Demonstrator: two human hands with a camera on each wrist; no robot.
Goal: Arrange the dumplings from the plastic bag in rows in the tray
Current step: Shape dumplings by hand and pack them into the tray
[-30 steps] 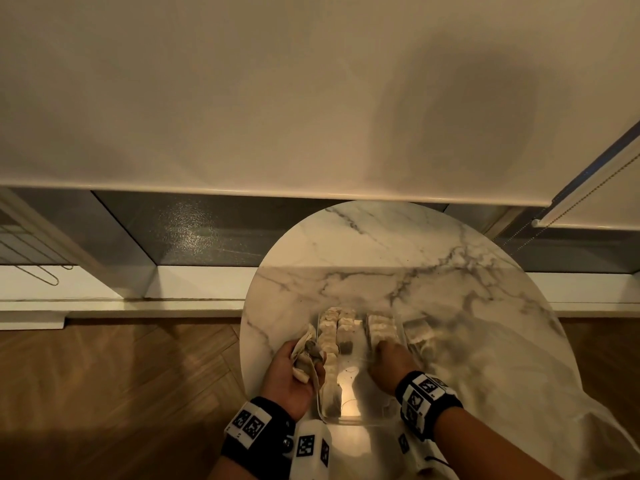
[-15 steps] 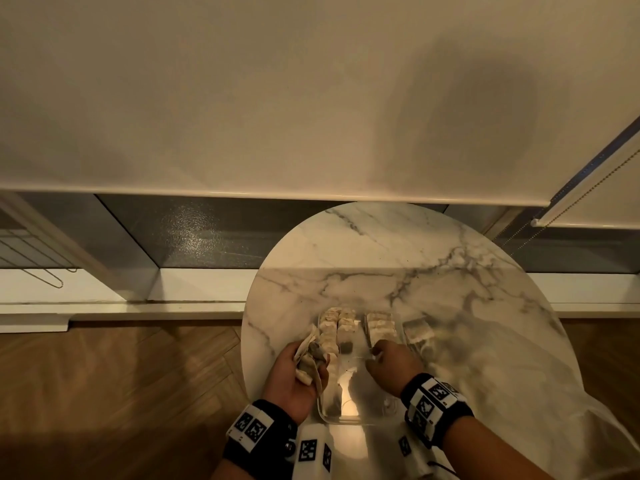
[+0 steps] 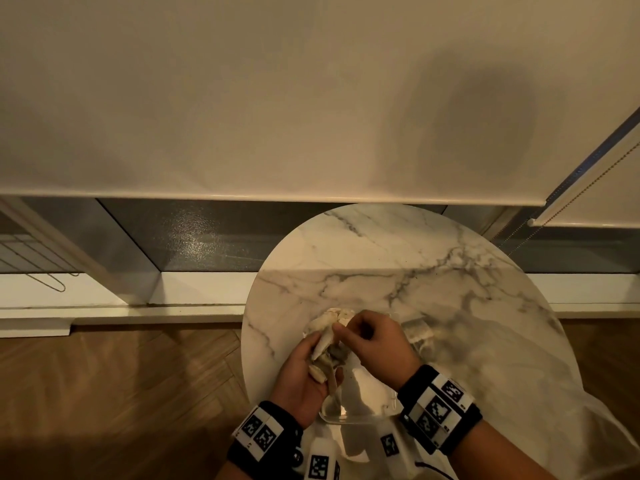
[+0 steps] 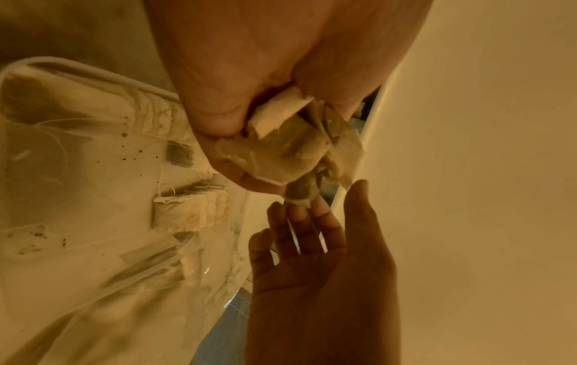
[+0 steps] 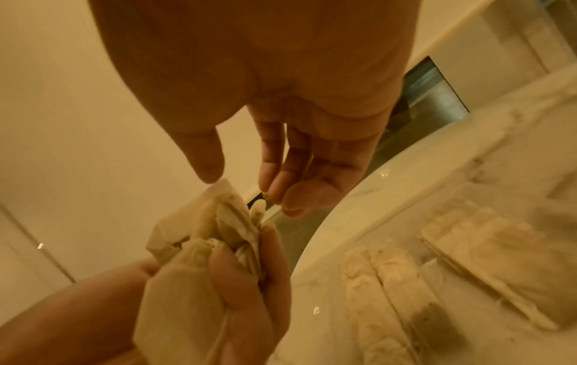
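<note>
1. Since a second ago, your right hand (image 3: 372,341) has left the right-hand row in the tray and crossed to the bunch of dumplings (image 5: 215,237) in your left hand (image 3: 304,379).
2. Those dumplings look like pale, paper-wrapped packets. Your left hand grips a small cluster of them above the tray's left side, fingers curled round the lot.
3. Your right hand is loose and holds nothing. Its thumb (image 5: 207,160) sits just beside the top packet's edge and its fingers hang slightly bent, so I judge no pinch is made yet.
4. In the clear tray (image 3: 360,415), the rows of dumplings (image 5: 384,279) run along the far half. The near half shows bare, shiny floor.
5. My reading: the task is well under way but not finished. The handful is yet to be laid down, and there is room for it nearer you.
6. A clear plastic bag (image 3: 519,386) lies on the marble table (image 3: 381,258) to the right of the tray. I cannot tell whether anything is left in it.
</note>
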